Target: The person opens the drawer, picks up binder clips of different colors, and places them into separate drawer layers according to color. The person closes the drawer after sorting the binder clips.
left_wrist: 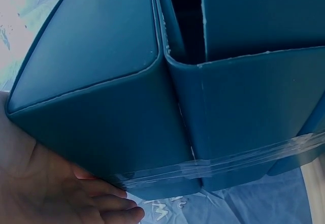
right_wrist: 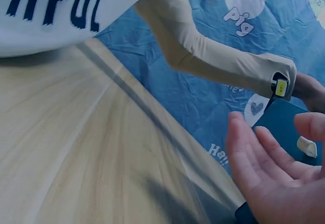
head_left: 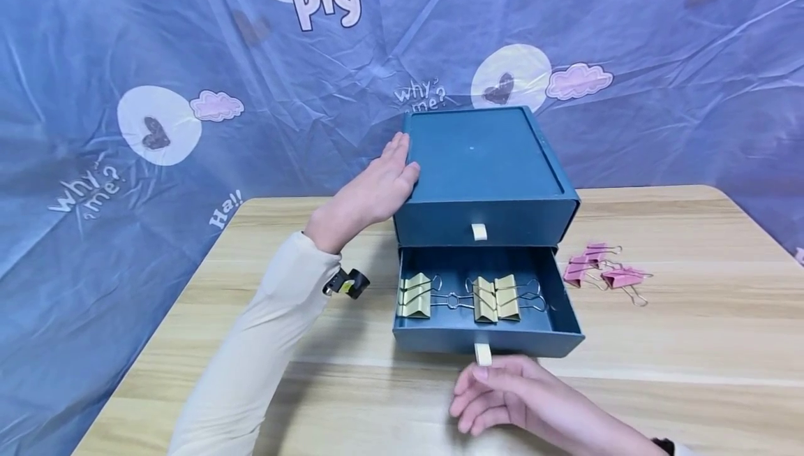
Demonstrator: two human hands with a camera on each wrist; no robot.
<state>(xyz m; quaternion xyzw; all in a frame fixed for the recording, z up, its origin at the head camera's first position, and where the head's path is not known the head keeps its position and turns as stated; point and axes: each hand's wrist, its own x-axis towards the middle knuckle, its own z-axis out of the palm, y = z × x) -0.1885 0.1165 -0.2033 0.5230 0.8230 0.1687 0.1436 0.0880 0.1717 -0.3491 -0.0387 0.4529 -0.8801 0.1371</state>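
Note:
A blue two-drawer box [head_left: 496, 156] stands on the table, its lower drawer [head_left: 452, 341] pulled out. Gold binder clips [head_left: 485, 299] lie inside that drawer. My left hand [head_left: 380, 184] rests against the upper left side of the box with fingers extended; the left wrist view shows its palm and fingers [left_wrist: 114, 209] along the blue wall. Just below the lower drawer's cream pull tab [head_left: 483, 354] is my right hand [head_left: 518, 396], its fingers loosely bent. In the right wrist view, thumb and fingers [right_wrist: 241, 142] stand apart, with no object visible between them.
Pink binder clips [head_left: 622, 276] lie on the wooden table [head_left: 678, 344] to the right of the box. The upper drawer [head_left: 440, 224] is closed and has its own cream tab [head_left: 479, 232]. Behind everything hangs a blue printed cloth [head_left: 352, 79]. Clear tape [left_wrist: 198, 168] runs across the box.

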